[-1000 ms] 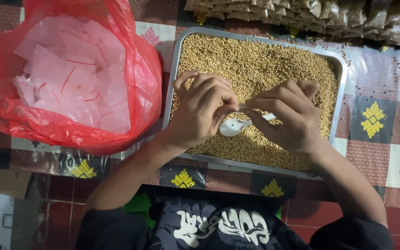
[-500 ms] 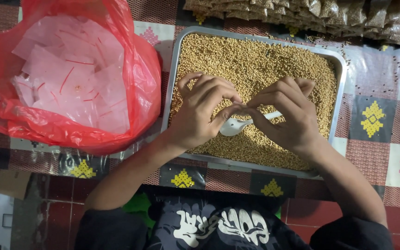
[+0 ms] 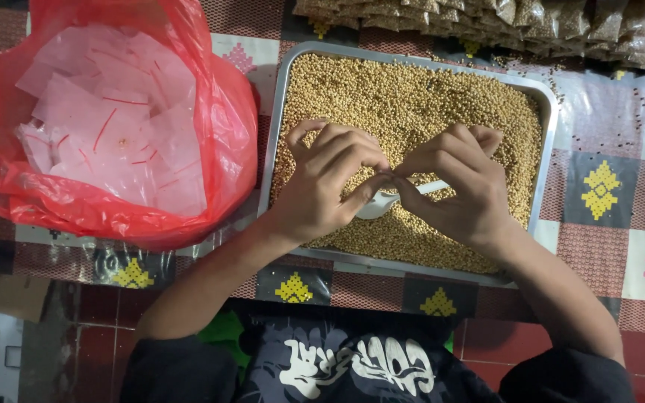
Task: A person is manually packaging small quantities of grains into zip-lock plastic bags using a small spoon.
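Grip: left hand [image 3: 321, 185] and right hand [image 3: 463, 186] meet fingertip to fingertip over the middle of the tray, thumbs and forefingers pinched together at one spot; whatever small item sits in the pinch is too small to tell.
Spoon: a white plastic spoon [image 3: 382, 204] lies just under the joined fingertips, bowl toward the left hand, handle running under the right hand's fingers; whether the right hand clamps the handle cannot be told.
Tray: a rectangular metal tray [image 3: 272, 142] filled edge to edge with small round tan seeds [image 3: 412, 97]; both hands rest over the seed bed.
Left of tray: a red plastic bag [image 3: 222, 142], mouth open, touching the tray's left rim, holding a loose heap of small clear sachets with red strips [image 3: 106, 130].
Behind tray: a row of filled seed packets [image 3: 487, 19] along the far edge.
Surface: a patterned checked tablecloth [image 3: 606, 194] in red, white and dark squares with yellow motifs.
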